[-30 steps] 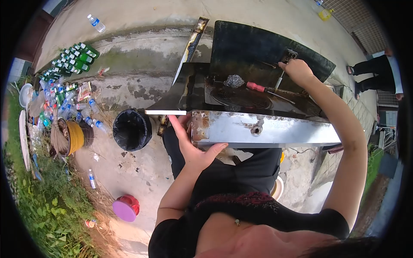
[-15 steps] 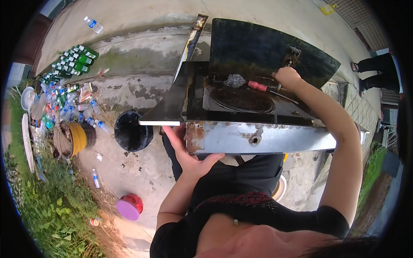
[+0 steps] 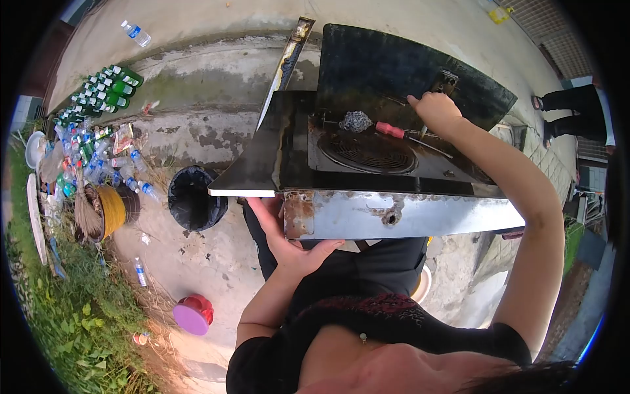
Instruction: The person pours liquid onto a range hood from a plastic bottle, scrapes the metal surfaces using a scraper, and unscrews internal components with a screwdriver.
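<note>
A greasy range hood (image 3: 394, 180) with a dark panel and a round coiled grille (image 3: 367, 154) lies across my lap, its bare metal side facing me. My left hand (image 3: 292, 249) holds its lower left corner, thumb along the bottom edge and fingers behind. Over the hood, my right hand (image 3: 438, 113) is closed in a fist near the raised dark panel (image 3: 394, 69). A thin pale piece shows below the fist; what it belongs to is hidden. A ball of steel wool (image 3: 356, 121) and a red-handled screwdriver (image 3: 392, 129) rest on the hood beside the grille.
A black-lined bin (image 3: 195, 200) stands to the left, with a red and pink stool (image 3: 193, 315) nearer me. Green bottles (image 3: 108, 92) and plastic bottles (image 3: 98, 164) lie farther left. A person's legs (image 3: 571, 111) show at the right. A dirty metal strip (image 3: 289, 65) leans behind the hood.
My right fist has shifted slightly up and left, and its elbow has swung a little outward. My left hand keeps its hold. The whole view has moved slightly.
</note>
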Demonstrator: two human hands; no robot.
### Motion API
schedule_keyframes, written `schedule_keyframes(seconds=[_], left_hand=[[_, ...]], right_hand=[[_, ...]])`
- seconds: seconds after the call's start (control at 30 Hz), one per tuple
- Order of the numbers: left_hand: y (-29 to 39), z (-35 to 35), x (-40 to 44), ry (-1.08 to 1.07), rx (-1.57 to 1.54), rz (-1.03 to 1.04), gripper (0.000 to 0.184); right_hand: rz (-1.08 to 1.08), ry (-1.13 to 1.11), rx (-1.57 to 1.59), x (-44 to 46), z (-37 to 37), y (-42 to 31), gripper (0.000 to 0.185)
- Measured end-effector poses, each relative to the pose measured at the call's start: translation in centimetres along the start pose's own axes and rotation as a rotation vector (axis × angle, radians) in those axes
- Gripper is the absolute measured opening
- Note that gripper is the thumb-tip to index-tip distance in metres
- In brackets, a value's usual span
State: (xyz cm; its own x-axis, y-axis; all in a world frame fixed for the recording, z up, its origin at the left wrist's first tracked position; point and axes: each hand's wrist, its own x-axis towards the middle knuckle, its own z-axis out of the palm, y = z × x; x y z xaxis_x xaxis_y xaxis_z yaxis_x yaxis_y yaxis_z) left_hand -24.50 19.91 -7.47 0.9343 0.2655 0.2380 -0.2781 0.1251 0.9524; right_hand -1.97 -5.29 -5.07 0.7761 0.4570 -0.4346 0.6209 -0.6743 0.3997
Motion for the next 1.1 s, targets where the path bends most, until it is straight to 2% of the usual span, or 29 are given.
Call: schedule_keyframes(seconds=[0.2, 0.33, 0.4, 0.43, 0.53, 0.63, 0.73, 0.77, 1.07, 1.1], left_hand=[[0.0, -0.1, -0.3, 0.000, 0.001, -0.007, 0.123], [-0.2, -0.1, -0.3, -0.002, 0.019, 0.019, 0.122], [-0.3, -0.3, -0.2, 0.013, 0.057, 0.030, 0.124], [-0.4, -0.4, -0.1, 0.012, 0.069, 0.038, 0.125], [-0.1, -0.4, -0.5, 0.025, 0.066, -0.002, 0.126], [-0.1, -0.3, -0.4, 0.033, 0.053, -0.017, 0.126], [-0.2, -0.1, -0.1, 0.018, 0.049, 0.010, 0.126], [0.1, 0.0, 0.1, 0.015, 0.034, 0.010, 0.126], [0.2, -0.3, 0.5, -0.030, 0.082, 0.059, 0.125], [0.0, -0.3, 0.3, -0.026, 0.083, 0.067, 0.125]], right_hand=[[0.025, -0.025, 0.038, 1.7, 0.7, -0.9, 0.022], [-0.060, -0.074, 0.058, 2.4, 3.3, -1.7, 0.023], [-0.117, -0.127, 0.018, 3.3, 4.6, -2.0, 0.036], [-0.162, -0.120, 0.031, 3.3, 4.3, -1.2, 0.034], [-0.047, -0.104, 0.122, 1.1, 0.9, -0.4, 0.039], [-0.010, 0.116, 0.036, -1.5, -2.0, -0.3, 0.039], [-0.004, 0.072, 0.036, -0.1, -2.6, 0.1, 0.041], [-0.053, 0.071, -0.026, 0.5, -1.9, -0.1, 0.037], [0.000, 0.061, -0.004, 1.6, -1.5, -3.2, 0.027], [0.021, 0.057, -0.003, 1.9, -0.9, -3.3, 0.041]])
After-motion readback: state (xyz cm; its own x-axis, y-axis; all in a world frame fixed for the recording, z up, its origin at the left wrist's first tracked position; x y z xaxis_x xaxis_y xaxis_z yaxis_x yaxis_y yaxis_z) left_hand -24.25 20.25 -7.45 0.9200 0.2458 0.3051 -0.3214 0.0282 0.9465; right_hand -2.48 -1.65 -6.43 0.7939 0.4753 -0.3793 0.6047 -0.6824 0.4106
